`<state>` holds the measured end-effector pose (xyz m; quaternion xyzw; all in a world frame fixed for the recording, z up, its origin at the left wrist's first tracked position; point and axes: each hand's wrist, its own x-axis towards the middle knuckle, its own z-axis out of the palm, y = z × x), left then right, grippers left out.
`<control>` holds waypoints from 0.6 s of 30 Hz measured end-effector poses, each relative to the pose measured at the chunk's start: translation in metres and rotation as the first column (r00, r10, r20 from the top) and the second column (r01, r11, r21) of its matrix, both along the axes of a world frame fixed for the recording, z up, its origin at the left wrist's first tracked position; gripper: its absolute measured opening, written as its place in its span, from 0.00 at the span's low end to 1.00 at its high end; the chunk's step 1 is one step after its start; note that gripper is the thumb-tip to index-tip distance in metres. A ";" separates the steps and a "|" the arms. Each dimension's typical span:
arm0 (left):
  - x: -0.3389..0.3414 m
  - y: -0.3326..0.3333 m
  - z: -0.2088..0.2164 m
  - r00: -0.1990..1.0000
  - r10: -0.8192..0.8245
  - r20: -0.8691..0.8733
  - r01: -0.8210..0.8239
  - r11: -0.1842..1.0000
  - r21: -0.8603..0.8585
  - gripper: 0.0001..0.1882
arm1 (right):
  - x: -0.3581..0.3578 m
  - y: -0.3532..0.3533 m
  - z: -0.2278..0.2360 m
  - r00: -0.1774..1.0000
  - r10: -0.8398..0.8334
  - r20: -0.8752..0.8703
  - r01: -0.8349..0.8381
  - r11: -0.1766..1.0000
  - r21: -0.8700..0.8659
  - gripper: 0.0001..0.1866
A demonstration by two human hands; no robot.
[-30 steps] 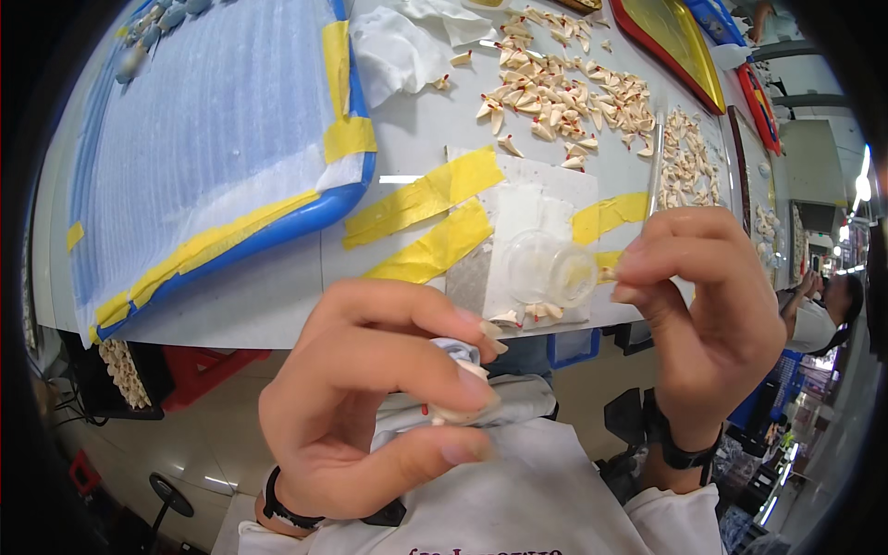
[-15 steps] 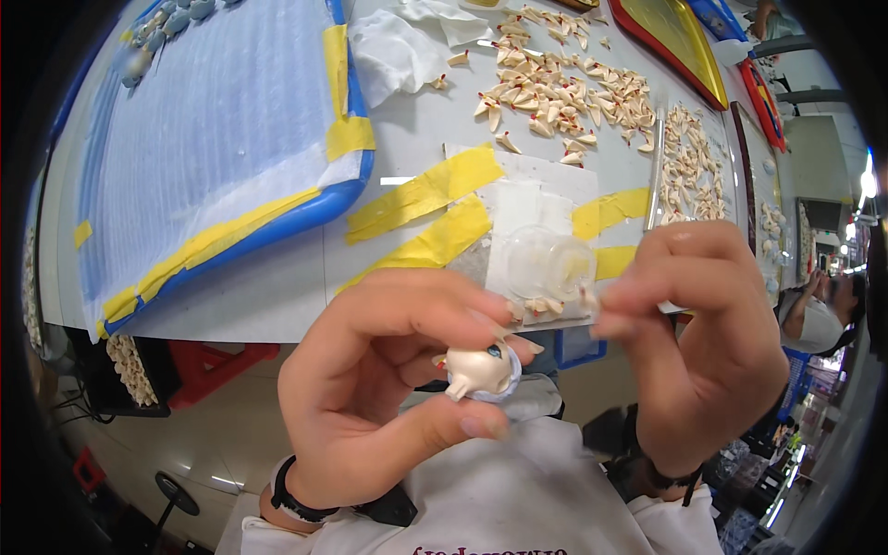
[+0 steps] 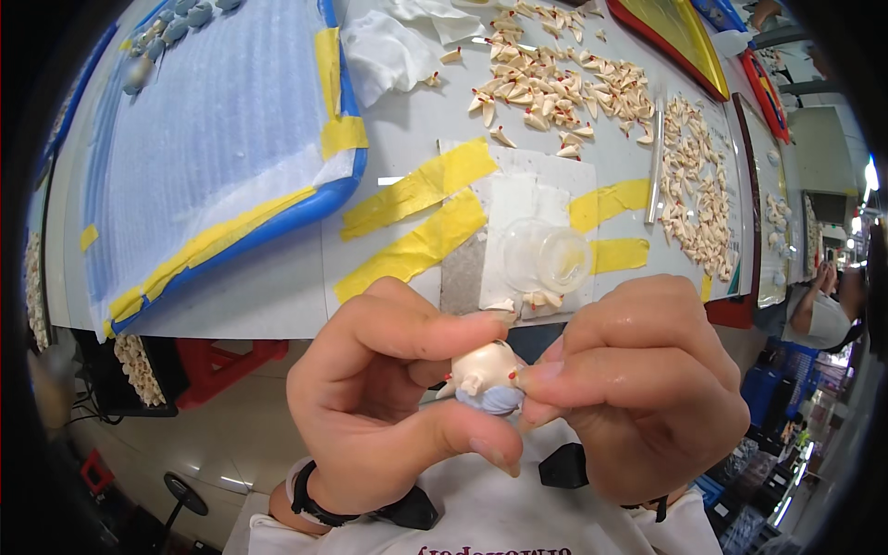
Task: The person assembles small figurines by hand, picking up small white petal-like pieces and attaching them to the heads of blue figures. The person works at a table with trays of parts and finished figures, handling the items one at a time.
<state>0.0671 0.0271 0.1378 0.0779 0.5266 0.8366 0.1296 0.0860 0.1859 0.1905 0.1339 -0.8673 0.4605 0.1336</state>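
Observation:
A small cream doll head (image 3: 490, 363) with a lavender-blue part on its underside is pinched between the thumb and fingers of my left hand (image 3: 365, 398). A small red-tipped piece sticks out at its left side. My right hand (image 3: 652, 384) is closed at the head's right side, thumb and forefinger pressed together there. A red tip (image 3: 514, 376) shows between those fingertips and the head; the rest of that piece is hidden. Just beyond my hands, a clear plastic cup (image 3: 548, 259) sits on white paper, with a few small cream pieces (image 3: 542, 300) beside it.
Many cream, red-tipped pieces (image 3: 546, 88) lie loose at the back, and more fill a tray (image 3: 657, 166) on the right. A blue-rimmed tray (image 3: 342, 190) lined with white foam stands on the left. Yellow tape (image 3: 416, 252) holds down the paper. A crumpled white cloth (image 3: 384, 55) lies behind.
My right hand has moved left and down from beside the cup to the doll head. The head has been turned in my left hand, so its painted eye is now mostly hidden.

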 end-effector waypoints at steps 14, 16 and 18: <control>-0.080 -0.047 0.080 0.620 -0.356 -0.700 -0.482 0.532 -0.697 0.12 | 0.020 0.118 0.035 0.801 -0.584 0.128 0.571 0.811 0.128 0.11; -0.145 -0.082 0.089 0.695 -0.450 -0.562 -0.409 0.396 -0.822 0.11 | 0.051 0.244 0.025 0.655 -0.737 0.165 0.603 0.642 0.474 0.11; -0.200 -0.112 0.087 0.718 -0.479 -0.506 -0.421 0.280 -0.863 0.11 | 0.072 0.309 0.008 0.627 -0.769 0.128 0.516 0.533 0.670 0.14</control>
